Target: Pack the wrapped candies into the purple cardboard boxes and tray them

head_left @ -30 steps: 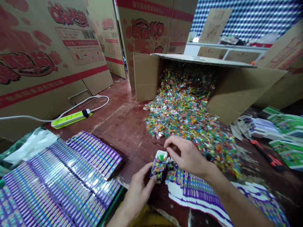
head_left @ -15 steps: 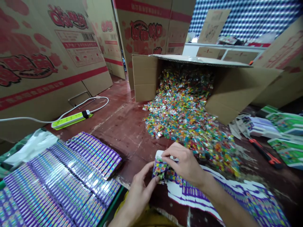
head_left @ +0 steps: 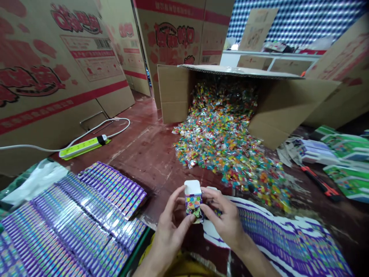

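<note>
A small purple printed box (head_left: 193,201) with its white top flap standing up is held upright between both my hands, low in the middle. My left hand (head_left: 169,232) grips its left side with thumb and fingers. My right hand (head_left: 224,218) pinches its right side. Under my right wrist lies a fanned row of flat purple box blanks (head_left: 276,238). To the left, finished purple boxes (head_left: 75,223) stand packed in rows. Beyond the hands, a pile of small colourful sweet packets (head_left: 230,146) spills from a tipped cardboard carton (head_left: 288,104).
Tall printed cartons (head_left: 43,77) wall the left and back. A green power strip (head_left: 83,147) with a white cable lies on the red floor. At the right lie an orange utility knife (head_left: 319,184) and green and purple flat packs (head_left: 343,157).
My right hand has come off the top of the box and now pinches its right side. The green content seen inside earlier is covered by the white flap. The box sits slightly lower.
</note>
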A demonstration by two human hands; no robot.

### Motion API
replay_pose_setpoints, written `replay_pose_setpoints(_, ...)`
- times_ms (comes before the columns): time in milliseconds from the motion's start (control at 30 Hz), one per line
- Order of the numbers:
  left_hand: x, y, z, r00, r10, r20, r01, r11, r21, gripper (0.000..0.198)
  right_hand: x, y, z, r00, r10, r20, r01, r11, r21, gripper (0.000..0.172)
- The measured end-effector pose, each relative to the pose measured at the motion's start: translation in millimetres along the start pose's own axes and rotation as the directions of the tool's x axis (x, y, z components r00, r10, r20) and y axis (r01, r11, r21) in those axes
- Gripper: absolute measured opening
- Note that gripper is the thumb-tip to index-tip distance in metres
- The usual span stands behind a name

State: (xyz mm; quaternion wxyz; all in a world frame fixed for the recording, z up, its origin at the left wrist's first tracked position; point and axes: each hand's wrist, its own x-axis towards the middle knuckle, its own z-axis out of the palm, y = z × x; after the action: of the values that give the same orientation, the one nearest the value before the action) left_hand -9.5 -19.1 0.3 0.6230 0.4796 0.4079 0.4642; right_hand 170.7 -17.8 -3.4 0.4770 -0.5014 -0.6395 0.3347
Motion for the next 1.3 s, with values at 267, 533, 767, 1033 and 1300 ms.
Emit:
replay_pose_setpoints(267, 2, 1, -8.0, 0.987, -0.024, 0.162, 0.018, 0.999, 0.041, 0.034, -7, -3, 11, 0.999, -0.034, 0.025, 0.034, 0.999, -0.030, 0.029)
replay_pose_setpoints(533, 1, -1, -5.5, 0.973, -0.144, 0.179, 0.144, 0.990, 0.014, 0.038, 1, -5, 8, 0.999, -0.036, -0.007, 0.036, 0.999, -0.037, 0.010)
replay_pose_setpoints(767, 6, -1, -2.1, 0.995, -0.063, 0.081, 0.074, 0.987, -0.140, 0.031, 2, -1, 21, 0.987, 0.154, -0.034, -0.139, 0.951, 0.276, 0.016)
replay_pose_setpoints(1033, 2, -1, -7.9, 0.999, -0.041, 0.026, 0.039, 0.997, 0.068, 0.025, 24, -8, 11, 0.934, 0.310, 0.180, -0.352, 0.889, 0.294, 0.026)
replay_pose_setpoints(1300, 0, 6, -10.3, 0.994, -0.043, 0.099, 0.029, 0.991, 0.133, 0.039, 38, -11, 0, 0.895, 0.324, 0.306, -0.415, 0.857, 0.305, 0.024)
